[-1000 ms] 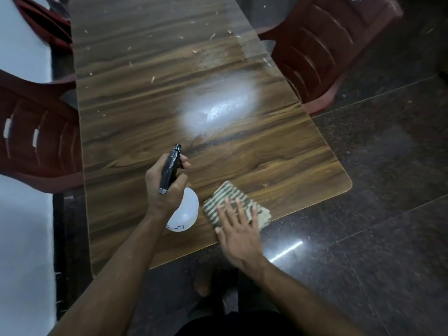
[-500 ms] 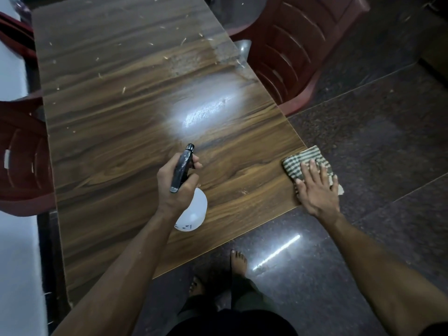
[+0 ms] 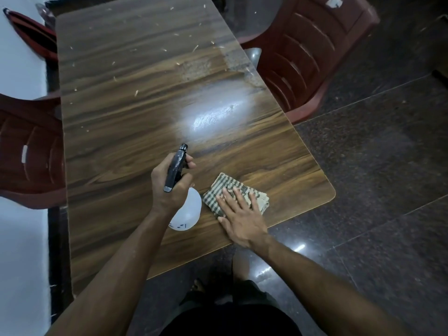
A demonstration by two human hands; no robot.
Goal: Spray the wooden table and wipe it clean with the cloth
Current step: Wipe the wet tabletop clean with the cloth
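The long wooden table (image 3: 126, 122) runs away from me, strewn with small pale scraps at its far half. My left hand (image 3: 167, 187) grips a spray bottle (image 3: 186, 212) with a white body and black trigger head, nozzle pointing toward the table's middle. A wet, shiny patch (image 3: 213, 115) lies just beyond the nozzle. My right hand (image 3: 240, 214) presses flat, fingers straight, on a folded striped cloth (image 3: 225, 187) near the table's near right corner, right beside the bottle.
A red plastic chair (image 3: 308, 52) stands at the table's right side, another red chair (image 3: 26, 151) at the left, and a third (image 3: 31, 35) at the far left. Dark tiled floor (image 3: 375, 166) lies to the right. My bare feet show below the table's near edge.
My right hand swept the cloth out to the table's right edge, then back in beside the bottle. My left hand kept its grip on the bottle in about the same spot.
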